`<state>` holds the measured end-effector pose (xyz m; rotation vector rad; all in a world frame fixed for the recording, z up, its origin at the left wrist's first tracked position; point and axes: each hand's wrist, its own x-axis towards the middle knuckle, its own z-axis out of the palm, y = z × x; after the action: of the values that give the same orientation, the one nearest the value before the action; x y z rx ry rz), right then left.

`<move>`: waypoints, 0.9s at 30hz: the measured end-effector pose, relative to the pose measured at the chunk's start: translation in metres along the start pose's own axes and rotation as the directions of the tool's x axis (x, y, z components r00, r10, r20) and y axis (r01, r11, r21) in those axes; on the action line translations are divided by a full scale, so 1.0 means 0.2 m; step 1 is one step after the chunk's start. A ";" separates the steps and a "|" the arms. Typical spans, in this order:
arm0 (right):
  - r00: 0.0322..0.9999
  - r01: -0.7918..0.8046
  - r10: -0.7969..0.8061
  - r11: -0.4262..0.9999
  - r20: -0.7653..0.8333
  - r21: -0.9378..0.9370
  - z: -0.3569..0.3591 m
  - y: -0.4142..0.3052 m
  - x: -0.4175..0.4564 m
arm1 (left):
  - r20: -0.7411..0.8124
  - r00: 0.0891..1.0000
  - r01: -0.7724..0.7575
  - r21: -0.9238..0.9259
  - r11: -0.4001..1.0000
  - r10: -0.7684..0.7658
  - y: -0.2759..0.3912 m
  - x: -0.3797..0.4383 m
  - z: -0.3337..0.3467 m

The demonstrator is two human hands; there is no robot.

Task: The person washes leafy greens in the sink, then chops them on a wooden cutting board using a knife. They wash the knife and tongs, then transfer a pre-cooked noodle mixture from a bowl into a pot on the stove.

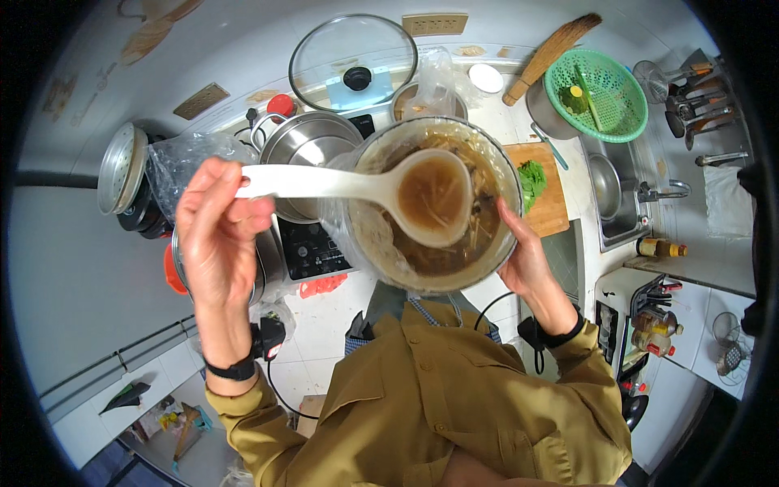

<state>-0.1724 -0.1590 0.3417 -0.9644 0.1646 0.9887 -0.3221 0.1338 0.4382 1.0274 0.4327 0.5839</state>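
A white plastic ladle [322, 181] is gripped near the end of its handle by my left hand [222, 225]. Brown broth [433, 198] with pale thin strands fills its bowl. Beneath it, and partly covered by it, is a large round pot [371, 255] lined with clear plastic film. More brown soup [444, 262] with pale strips and dark bits lies in the pot. My right hand [526, 249] holds the pot's right rim, thumb on top and the fingers mostly hidden behind the wall.
A steel pot [304, 137] stands by an induction cooker [307, 252] on the left. Behind them rests a glass lid [353, 49]. Right are a cutting board [551, 213] with lettuce [531, 182], a knife [551, 148], a green colander [630, 103] and a sink [627, 228].
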 end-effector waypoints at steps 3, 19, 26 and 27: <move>1.000 -0.025 0.025 1.000 0.012 0.000 -0.04 0.03 -0.03 | -0.064 0.996 -0.058 -0.013 0.998 0.057 0.12 -0.04 0.08; 0.984 -0.178 0.178 0.984 0.014 -0.010 -0.01 0.08 -0.10 | 0.288 0.945 -0.103 -0.192 0.976 0.156 0.44 -0.17 -0.05; 0.978 -0.202 0.196 0.975 0.073 0.089 -0.07 0.09 -0.07 | 0.206 0.964 -0.132 -0.168 0.977 0.166 0.44 -0.17 0.00; 0.978 -0.200 0.194 0.976 0.077 0.088 -0.07 0.09 -0.07 | 0.155 0.973 -0.150 -0.139 0.979 0.171 0.43 -0.18 0.01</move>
<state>-0.1902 -0.1739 0.3290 -0.8373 0.2521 1.1842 -0.3694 0.1436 0.5183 0.9861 0.1640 0.6564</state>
